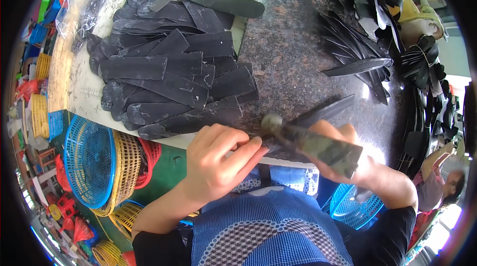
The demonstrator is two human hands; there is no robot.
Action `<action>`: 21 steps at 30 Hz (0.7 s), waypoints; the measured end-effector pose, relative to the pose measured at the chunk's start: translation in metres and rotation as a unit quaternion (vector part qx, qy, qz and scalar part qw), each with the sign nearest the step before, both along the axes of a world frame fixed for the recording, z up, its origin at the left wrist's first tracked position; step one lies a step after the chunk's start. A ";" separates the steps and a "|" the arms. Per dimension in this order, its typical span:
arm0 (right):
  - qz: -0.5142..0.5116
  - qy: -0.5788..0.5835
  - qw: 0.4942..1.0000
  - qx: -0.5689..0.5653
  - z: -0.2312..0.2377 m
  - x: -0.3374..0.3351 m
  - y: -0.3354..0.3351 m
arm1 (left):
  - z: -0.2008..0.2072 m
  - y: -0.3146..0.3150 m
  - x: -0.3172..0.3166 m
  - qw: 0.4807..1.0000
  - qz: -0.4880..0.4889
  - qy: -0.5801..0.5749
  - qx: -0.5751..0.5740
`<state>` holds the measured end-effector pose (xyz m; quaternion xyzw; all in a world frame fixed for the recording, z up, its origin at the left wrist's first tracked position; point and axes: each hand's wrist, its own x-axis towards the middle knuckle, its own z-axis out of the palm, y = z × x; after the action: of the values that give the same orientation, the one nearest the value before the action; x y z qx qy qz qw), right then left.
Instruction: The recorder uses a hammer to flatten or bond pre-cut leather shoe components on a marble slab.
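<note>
Right hand [334, 131] gripping blurred tool [323, 149], left hand [217, 159] pinching mostly hidden dark piece [269, 143] at near edge of table [288, 37], faint markings [90, 91] illegible

Strip pile [184, 65] — L on tbl [283, 42], strip bundle [358, 67] — R

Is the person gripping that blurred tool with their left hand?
No, the blurred tool is in the person's right hand, whose fingers wrap around it.
</note>
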<state>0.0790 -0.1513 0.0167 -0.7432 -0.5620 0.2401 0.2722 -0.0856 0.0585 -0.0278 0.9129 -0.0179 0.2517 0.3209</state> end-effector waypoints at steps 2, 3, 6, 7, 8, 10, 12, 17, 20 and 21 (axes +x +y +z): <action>0.008 0.031 0.999 -0.017 0.002 0.002 -0.002 | -0.001 -0.008 -0.003 1.000 0.022 -0.003 -0.019; 0.016 0.062 0.997 -0.034 0.006 0.002 -0.002 | 0.000 -0.011 -0.004 0.999 0.036 0.011 -0.023; 0.005 -0.015 1.000 -0.019 0.011 0.002 -0.006 | -0.001 -0.009 0.000 0.999 0.034 0.016 -0.033; 0.016 -0.112 0.994 0.006 0.011 0.007 -0.011 | -0.002 -0.007 0.004 0.999 0.022 0.011 -0.039; 0.028 -0.207 0.978 0.030 0.012 0.010 -0.015 | -0.002 -0.004 0.010 0.999 -0.003 0.000 -0.038; -0.047 -0.138 0.989 0.008 0.023 0.004 -0.021 | -0.002 0.005 0.027 0.996 -0.075 0.009 -0.053; -0.036 -0.050 0.998 -0.017 0.020 0.003 -0.031 | 0.002 0.015 0.043 0.989 -0.139 0.012 -0.038; -0.091 0.016 0.995 0.029 0.001 -0.011 -0.036 | 0.006 0.011 0.043 0.992 -0.110 -0.024 0.055; -0.079 -0.005 0.997 -0.002 0.009 -0.007 -0.033 | 0.002 -0.006 0.029 0.998 -0.062 -0.009 0.013; -0.094 0.060 0.994 -0.018 0.013 -0.005 -0.031 | 0.000 -0.011 0.025 0.999 -0.031 0.006 -0.018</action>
<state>0.0740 -0.1820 0.0293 -0.7821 -0.4678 0.2672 0.3132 -0.0606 0.0477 -0.0277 0.9075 -0.0397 0.2364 0.3449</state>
